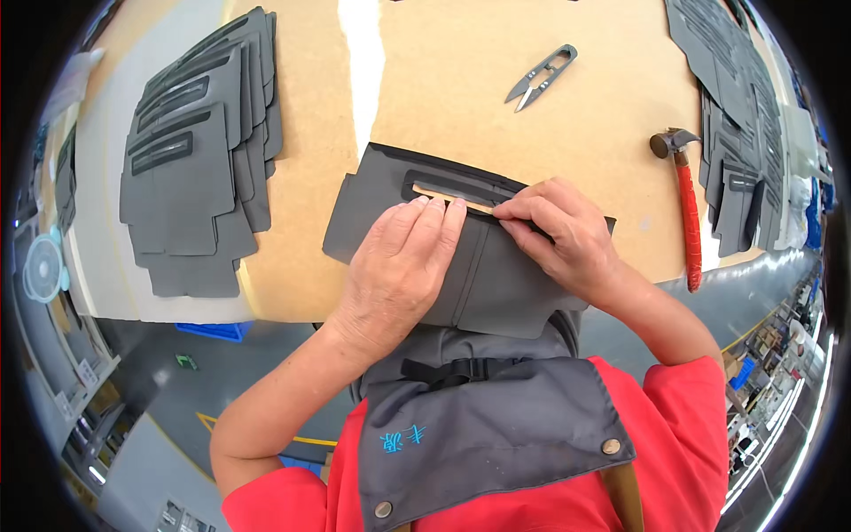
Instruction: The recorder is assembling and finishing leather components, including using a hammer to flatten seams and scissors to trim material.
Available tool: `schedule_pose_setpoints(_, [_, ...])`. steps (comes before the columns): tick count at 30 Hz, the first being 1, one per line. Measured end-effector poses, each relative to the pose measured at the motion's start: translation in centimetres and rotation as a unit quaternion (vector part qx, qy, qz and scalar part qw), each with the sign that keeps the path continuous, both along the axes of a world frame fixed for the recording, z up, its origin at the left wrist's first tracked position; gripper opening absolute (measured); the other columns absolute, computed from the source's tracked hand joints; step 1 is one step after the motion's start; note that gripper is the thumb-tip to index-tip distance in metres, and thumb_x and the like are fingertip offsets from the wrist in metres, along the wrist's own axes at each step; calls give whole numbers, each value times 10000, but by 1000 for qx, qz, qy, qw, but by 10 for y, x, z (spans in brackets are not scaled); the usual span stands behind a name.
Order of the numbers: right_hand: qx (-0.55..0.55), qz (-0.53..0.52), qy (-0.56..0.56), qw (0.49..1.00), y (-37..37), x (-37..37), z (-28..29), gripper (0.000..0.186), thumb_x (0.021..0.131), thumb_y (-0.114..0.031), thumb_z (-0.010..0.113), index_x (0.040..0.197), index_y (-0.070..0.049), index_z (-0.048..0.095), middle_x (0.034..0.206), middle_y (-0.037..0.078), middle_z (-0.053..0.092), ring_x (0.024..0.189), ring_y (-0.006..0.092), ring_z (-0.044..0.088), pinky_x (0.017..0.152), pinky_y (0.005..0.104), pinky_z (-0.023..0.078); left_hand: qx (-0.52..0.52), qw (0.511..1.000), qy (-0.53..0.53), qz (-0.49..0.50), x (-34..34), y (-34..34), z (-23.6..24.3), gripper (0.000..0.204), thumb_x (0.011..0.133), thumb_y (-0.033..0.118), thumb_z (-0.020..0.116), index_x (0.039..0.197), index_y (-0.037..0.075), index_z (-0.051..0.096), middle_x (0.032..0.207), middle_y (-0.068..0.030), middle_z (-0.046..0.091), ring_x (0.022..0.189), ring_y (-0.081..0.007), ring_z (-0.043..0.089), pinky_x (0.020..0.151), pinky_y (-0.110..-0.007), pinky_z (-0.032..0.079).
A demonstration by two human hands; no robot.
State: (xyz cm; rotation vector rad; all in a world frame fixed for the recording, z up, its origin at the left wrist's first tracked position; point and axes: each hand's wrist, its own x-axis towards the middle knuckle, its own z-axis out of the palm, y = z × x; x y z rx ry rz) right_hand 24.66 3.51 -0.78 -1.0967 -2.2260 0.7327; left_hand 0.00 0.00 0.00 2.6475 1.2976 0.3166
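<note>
A dark grey cut panel [496, 275] lies on the tan table's front edge, with a long slot in a dark border near its top, the pale surface showing through. My left hand [399, 266] presses its fingertips, held together, along the slot's lower edge. My right hand [563, 239] pinches the slot's border at its right end with thumb and forefinger. A pair of grey thread snips [558, 66] lies beyond the panel. A hammer [688, 217] with a red handle lies to the right of my right hand, head away from me.
Stacks of similar grey panels [177, 213] lie at the left and at the far right [745, 106] of the table [443, 71]. A small light-blue fan [44, 266] is at the far left. A blue bin [213, 330] sits below the table's left front edge.
</note>
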Motion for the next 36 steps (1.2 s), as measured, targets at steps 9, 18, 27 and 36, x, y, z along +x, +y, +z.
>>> schedule_pose_setpoints(9, [120,56,-49,990,-6,9,-4,403,696,-8,727,1099,-9,727,968,78,654,814,233,621,678,344,547,4,999,-34,-16,2,1,5,545,849,62,638,1394,61,630,1275,-125,573,1232,-291,566,1079,-414,488])
schedule_pose_setpoints(18, [172,94,-69,978,-1,8,-1,408,704,-51,692,1103,35,715,977,100,640,820,242,628,681,345,555,-4,1000,-6,-14,15,-5,9,507,867,65,618,1369,-9,619,1325,-139,570,1283,-293,544,1110,-421,478])
schedule_pose_setpoints(27, [212,89,-71,971,-7,11,-4,419,695,-61,674,1101,38,712,965,97,634,809,230,633,710,340,563,31,999,-40,-18,20,-9,2,467,850,51,641,1314,7,672,1230,-122,618,1181,-278,615,1027,-371,550])
schedule_pose_setpoints(36, [91,4,-9,996,-7,16,-4,295,733,11,842,990,-48,709,896,67,655,774,250,615,656,348,521,39,999,-3,-22,22,-7,4,473,838,19,661,1310,34,682,1213,-121,625,1163,-280,624,1018,-378,557])
